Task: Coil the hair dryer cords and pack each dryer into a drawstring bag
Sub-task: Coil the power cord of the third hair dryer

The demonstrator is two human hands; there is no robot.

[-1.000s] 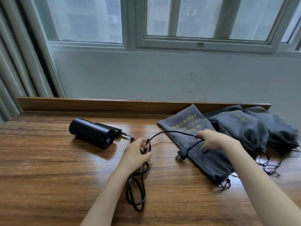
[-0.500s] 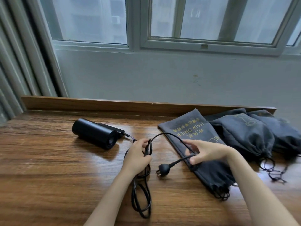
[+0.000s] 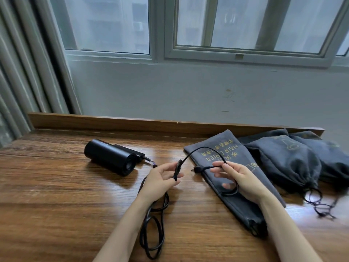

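A black hair dryer (image 3: 111,159) lies on its side on the wooden table (image 3: 56,195), left of centre. Its black cord (image 3: 151,231) runs to my left hand (image 3: 159,181), which grips a bunch of loops that hang down toward the table's front. From there the cord arcs over to my right hand (image 3: 238,179), which pinches it near the plug (image 3: 197,169) and has a loop round its fingers. A flat grey drawstring bag (image 3: 224,156) printed HAIR DRIER lies under my right hand.
Two full grey drawstring bags (image 3: 287,161) sit at the back right, their black strings (image 3: 319,203) trailing forward on the table. A raised wooden ledge (image 3: 151,124) runs along the table's back under the wall and window. A curtain (image 3: 22,72) hangs at left.
My right hand has drawn in toward my left hand, bringing the plug up off the table and a further loop of cord round its fingers. The coil in my left hand hangs as before.
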